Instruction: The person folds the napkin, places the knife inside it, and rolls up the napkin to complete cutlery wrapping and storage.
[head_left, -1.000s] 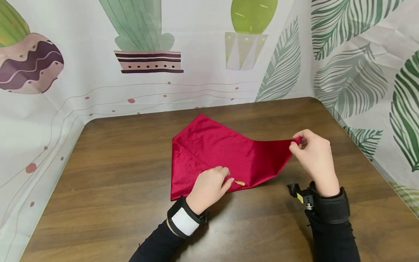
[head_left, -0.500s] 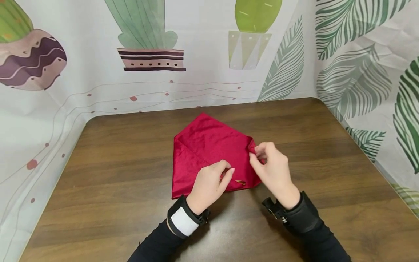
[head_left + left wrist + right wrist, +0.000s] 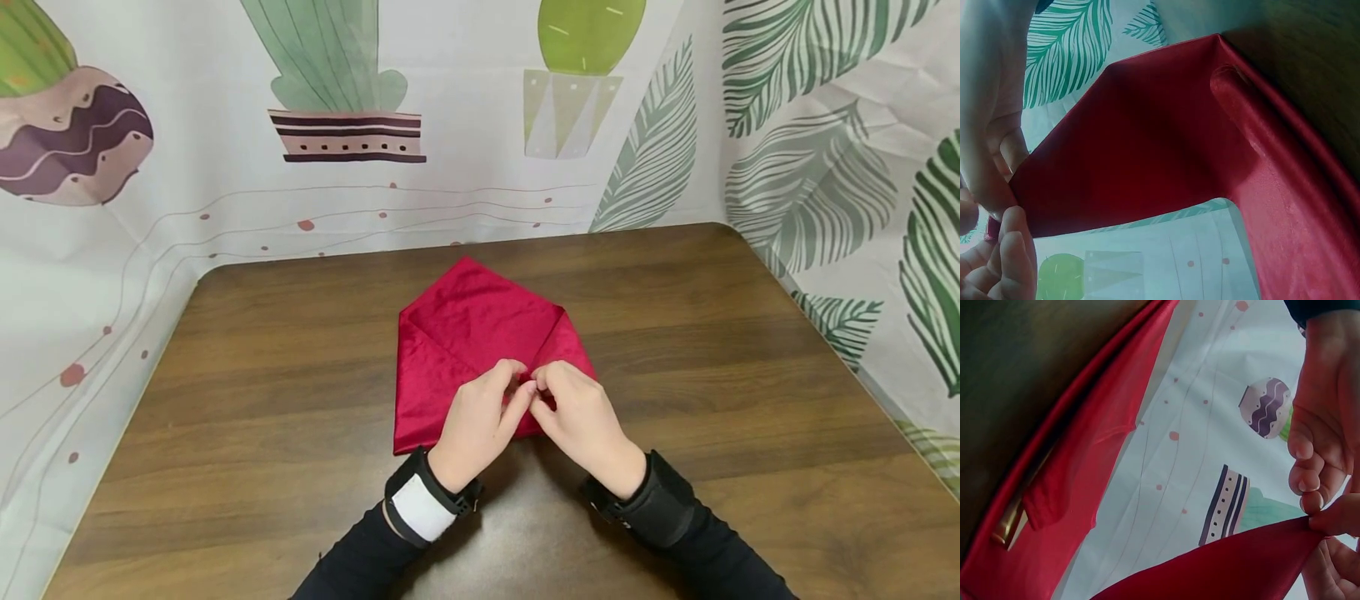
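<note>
A red velvety cloth [image 3: 480, 321] lies folded on the wooden table, one corner pointing to the far side and its left and right sides turned inward. My left hand [image 3: 480, 421] pinches the cloth near the middle. Right against it, my right hand [image 3: 581, 412] pinches the right corner, thumb and index finger together. In the left wrist view the cloth [image 3: 1135, 150] stretches up from the table to the fingertips. The right wrist view shows a gold-coloured utensil handle [image 3: 1010, 526] between the cloth layers; the rest of it is hidden. In the head view, the hands cover it.
The brown wooden table [image 3: 270, 400] has rounded far corners. Behind it and along its sides hangs a white sheet [image 3: 465, 108] printed with cacti and leaves. A black strap with a white patch [image 3: 423, 507] is round the left wrist, another black strap [image 3: 660, 508] round the right.
My right hand has carried the cloth's right corner leftward over the middle to meet my left hand, folding that side in. The gold tip is now covered in the head view. My left hand has barely moved.
</note>
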Available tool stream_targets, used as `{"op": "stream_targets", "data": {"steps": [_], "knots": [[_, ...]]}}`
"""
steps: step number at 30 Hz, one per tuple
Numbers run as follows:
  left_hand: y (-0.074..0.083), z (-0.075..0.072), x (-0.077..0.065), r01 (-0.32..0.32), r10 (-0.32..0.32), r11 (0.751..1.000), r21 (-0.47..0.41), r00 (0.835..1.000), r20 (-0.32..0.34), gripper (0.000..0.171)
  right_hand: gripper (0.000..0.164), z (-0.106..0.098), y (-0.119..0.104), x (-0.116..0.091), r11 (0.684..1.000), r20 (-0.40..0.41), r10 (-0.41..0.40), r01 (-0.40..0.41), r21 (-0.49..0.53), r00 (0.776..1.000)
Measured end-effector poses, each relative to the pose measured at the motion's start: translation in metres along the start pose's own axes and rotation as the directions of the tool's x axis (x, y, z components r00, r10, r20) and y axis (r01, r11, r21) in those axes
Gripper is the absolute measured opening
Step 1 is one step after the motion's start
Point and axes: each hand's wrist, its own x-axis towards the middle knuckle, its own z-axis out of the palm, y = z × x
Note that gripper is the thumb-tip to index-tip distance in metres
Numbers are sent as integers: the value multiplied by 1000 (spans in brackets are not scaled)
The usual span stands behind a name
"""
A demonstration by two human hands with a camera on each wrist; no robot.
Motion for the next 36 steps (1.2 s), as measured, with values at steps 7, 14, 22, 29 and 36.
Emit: {"op": "stream_targets", "data": {"steps": [7, 14, 22, 29, 36], "knots": [[1, -5, 0, 24, -25, 999, -33, 999, -30, 4, 23, 6, -2, -4, 998, 8, -52, 52, -17, 999], [-4, -22, -9, 112, -112, 984, -137, 994, 3, 11, 27, 9, -2, -7, 987, 73, -106, 114, -113, 992], [-16, -57, -23, 205, -203, 975, -87, 979, 31, 14, 31, 7, 11, -18, 982, 192, -53, 87, -169, 980], [-30, -75, -42, 273, -273, 962, 10, 960, 69, 20, 34, 2, 21, -25, 975, 323, 22, 51, -217, 946], [-42, -84, -58, 310, -319, 946, 94, 941, 109, 17, 29, 3, 22, -26, 965, 415, 39, 74, -252, 909]]}}
